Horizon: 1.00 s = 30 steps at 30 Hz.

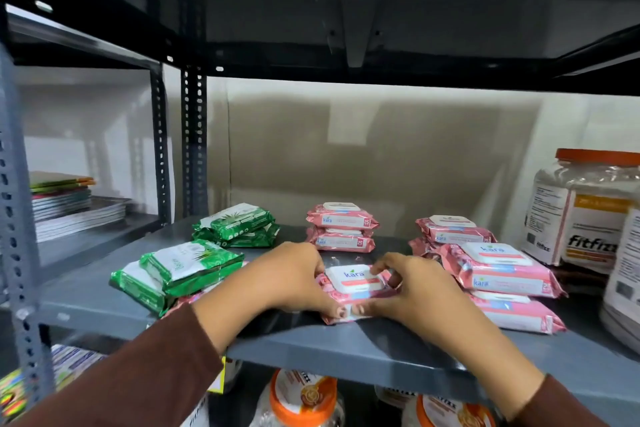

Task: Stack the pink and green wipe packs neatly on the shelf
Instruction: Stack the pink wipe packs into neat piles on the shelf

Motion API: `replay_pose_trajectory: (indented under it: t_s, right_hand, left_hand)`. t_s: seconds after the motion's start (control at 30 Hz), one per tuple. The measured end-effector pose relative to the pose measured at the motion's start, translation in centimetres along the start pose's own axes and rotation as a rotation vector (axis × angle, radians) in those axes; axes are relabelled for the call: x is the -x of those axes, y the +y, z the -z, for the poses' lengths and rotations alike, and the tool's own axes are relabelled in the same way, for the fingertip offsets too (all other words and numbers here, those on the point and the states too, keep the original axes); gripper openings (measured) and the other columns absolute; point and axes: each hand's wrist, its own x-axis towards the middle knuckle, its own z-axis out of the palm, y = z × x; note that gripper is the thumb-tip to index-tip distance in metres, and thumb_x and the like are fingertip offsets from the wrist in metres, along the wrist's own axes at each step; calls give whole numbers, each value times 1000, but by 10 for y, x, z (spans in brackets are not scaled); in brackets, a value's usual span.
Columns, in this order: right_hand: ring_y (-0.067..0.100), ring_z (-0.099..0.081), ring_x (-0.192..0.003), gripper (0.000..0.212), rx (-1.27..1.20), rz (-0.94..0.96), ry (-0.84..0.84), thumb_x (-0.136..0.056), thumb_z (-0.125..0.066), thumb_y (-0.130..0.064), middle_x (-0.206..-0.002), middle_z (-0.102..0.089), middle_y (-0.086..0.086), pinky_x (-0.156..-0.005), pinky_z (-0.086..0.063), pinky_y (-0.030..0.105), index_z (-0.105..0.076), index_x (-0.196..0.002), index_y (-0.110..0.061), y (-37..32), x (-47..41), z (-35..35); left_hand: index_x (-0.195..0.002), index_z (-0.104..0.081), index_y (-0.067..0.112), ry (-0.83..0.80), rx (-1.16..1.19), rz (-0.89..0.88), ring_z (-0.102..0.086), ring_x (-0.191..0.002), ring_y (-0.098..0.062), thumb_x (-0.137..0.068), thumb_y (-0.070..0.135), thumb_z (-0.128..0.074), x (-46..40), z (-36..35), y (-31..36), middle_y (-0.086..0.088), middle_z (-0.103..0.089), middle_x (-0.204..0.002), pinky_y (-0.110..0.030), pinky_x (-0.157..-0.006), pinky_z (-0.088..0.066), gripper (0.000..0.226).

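A pink wipe pack [356, 282] with a white lid lies near the front of the grey shelf [311, 336]. My left hand [287, 279] grips its left side and my right hand [412, 288] grips its right side, thumbs meeting at its front edge. Behind it stands a stack of two pink packs [341, 227]. To the right sits a front pink stack [502, 284] and a rear pink stack [450, 230]. Left of my hands lie loosely piled green packs [180, 270], with a green stack of two [237, 225] further back.
Large clear jars with orange lids [581, 215] stand at the shelf's right end. Books [69, 204] are stacked on the neighbouring left shelf. A perforated grey upright [194, 142] stands at the back left. More orange-lidded jars [301, 399] sit on the shelf below. Another shelf board runs overhead.
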Motion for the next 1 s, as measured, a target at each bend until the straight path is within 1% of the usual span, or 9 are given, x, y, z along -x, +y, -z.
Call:
replay_pose_trajectory:
  t_s: [0.1, 0.23, 0.43, 0.53, 0.6, 0.67, 0.7, 0.83, 1.0]
  right_hand:
    - [17, -65, -91, 54, 17, -40, 71, -67, -78, -58, -104, -71, -2, -74, -52, 31, -63, -111, -29, -5, 1, -9]
    - [20, -64, -94, 47, 43, -70, 62, -74, -77, -47, -106, -71, 0, -72, -46, 29, -63, -115, -28, -2, -3, -10]
    - [16, -50, -81, 49, 98, -61, 13, -77, -75, -47, -110, -70, 0, -68, -39, 28, -61, -119, -27, -5, -7, -6]
    - [16, -52, -82, 45, 106, -41, -22, -81, -69, -49, -110, -69, -1, -68, -39, 28, -61, -121, -28, -3, -5, -2]
    - [18, -60, -91, 46, 78, 2, 33, -82, -67, -52, -110, -68, -3, -71, -43, 30, -61, -121, -31, -4, 0, 2]
    - [14, -64, -97, 38, -22, 114, 123, -82, -68, -49, -106, -69, -7, -77, -50, 30, -64, -116, -32, -12, 4, 4]
    - [10, -65, -94, 31, -99, 168, 128, -82, -69, -46, -102, -70, -11, -78, -53, 29, -67, -110, -32, -20, 5, 4]
    - [1, -65, -86, 17, -280, 348, -25, -79, -76, -38, -91, -73, -15, -75, -54, 24, -73, -95, -32, -61, -2, -10]
    - [-1, -60, -101, 32, -262, 450, -193, -77, -81, -30, -110, -68, -16, -80, -47, 13, -72, -107, -33, -90, -36, -23]
  left_hand:
    - [-94, -74, 12, 72, -22, -9, -68, -88, -23, -69, 34, -78, -14, -2, -3, -3, -76, -101, -32, -73, -56, 34]
    - [-84, -75, 9, 112, -28, -75, -50, -67, -23, -72, 21, -74, -18, -10, -3, -8, -65, -74, -27, -52, -35, 17]
    - [-71, -67, 5, 133, -59, -52, -56, -74, -33, -78, 10, -65, -10, -15, 3, -6, -53, -64, -27, -55, -35, 9]
    - [-104, -79, 17, 209, 32, -31, -66, -90, -20, -81, 19, -73, 9, 2, 5, -2, -73, -95, -22, -73, -47, 24]
    - [-92, -81, 24, 408, 54, 20, -68, -77, -11, -80, 34, -76, 29, 26, -8, 6, -77, -90, -23, -79, -53, 16]
    - [-77, -75, 25, 603, -35, 165, -67, -74, -15, -75, 59, -71, 49, 49, -27, 7, -74, -78, -30, -73, -56, 34]
    - [-82, -72, 27, 619, -108, 257, -68, -83, -18, -72, 70, -64, 56, 56, -39, 7, -74, -84, -32, -75, -56, 45]
    - [-131, -59, 38, 221, -187, 460, -52, -127, -27, -72, 82, -45, 58, 56, -70, 2, -57, -141, -38, -102, -45, 75]
    - [-134, -58, 43, 63, -71, 335, -50, -129, -21, -79, 52, -59, 58, 71, -118, 9, -50, -148, -27, -101, -39, 55]
